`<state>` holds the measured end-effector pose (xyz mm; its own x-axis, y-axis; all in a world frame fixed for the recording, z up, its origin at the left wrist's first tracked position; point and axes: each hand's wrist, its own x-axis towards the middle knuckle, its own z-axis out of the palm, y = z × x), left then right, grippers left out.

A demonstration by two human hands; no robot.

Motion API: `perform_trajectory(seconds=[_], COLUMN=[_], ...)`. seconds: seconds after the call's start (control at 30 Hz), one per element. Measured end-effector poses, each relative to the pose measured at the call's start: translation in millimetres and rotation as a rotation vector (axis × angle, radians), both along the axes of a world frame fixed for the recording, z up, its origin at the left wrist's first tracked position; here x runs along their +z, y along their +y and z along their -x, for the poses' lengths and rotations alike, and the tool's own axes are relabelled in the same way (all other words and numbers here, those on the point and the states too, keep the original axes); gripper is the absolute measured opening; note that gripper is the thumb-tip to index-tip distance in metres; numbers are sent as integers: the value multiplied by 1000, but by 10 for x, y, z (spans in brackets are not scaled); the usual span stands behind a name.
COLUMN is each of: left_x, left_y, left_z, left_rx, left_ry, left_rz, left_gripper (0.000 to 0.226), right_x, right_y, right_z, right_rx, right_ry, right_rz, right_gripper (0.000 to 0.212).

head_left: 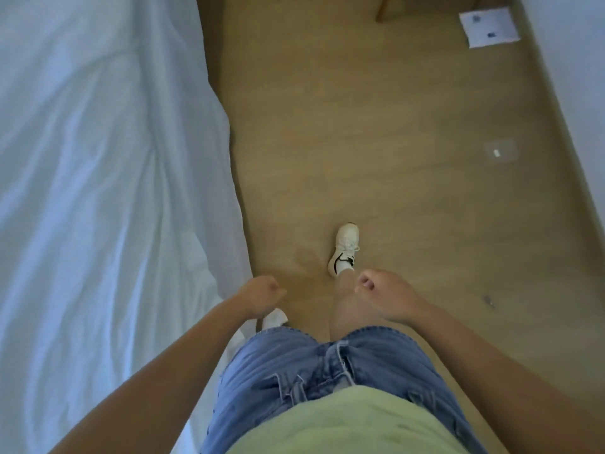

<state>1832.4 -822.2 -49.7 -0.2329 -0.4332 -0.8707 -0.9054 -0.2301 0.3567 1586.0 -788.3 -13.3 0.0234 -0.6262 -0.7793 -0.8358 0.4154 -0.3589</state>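
Looking straight down the person's front, the view takes in both hands held out ahead of the denim shorts (294, 371) and a pale green top (343, 421).

Left hand (262, 296): fingers curled in toward the palm as a loose fist, with nothing held. It sits just beside the hanging edge of the white bed sheet (98, 191); contact cannot be confirmed.

Right hand (383, 293): fingers likewise curled in, thumb lying against the forefinger, nothing held. It is over the bare right leg, well apart from the sheet.

The sheet covers the bed along the whole left side, creased in long folds, its edge draping down to the wooden floor (393, 158).

A white shoe (344, 247) with a dark mark on its side is planted on the floor ahead of the right hand. A small white shape (275, 317) shows just below the left hand, too hidden to identify.

Further items on the floor: a white square sheet of paper (489, 26) with dark marks near the far right, and a small clear packet (499, 152) nearer, beside the white wall (582, 77)
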Motion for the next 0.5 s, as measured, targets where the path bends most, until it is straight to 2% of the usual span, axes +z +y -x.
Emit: perform_trajectory(seconds=[0.13,0.27,0.43,0.5], left_x=[-44,96,356,380], left_y=[-726,-1588,-2736,-3096], left_z=[313,627,881,909], left_rx=[127,260,564,604], left_ry=[-60,-93,33,39], left_rz=[-17,-2,96,118], left_gripper=[23,24,15,15], right_x=[-89,37,197,204], right_y=[-1001,-2139,-3510,-4017], right_z=[450,814,838,752], right_rx=[103,193,358,414], right_ry=[-2,22,24,23], right_rz=[-11,12,25,23], right_gripper=[14,22,23,21])
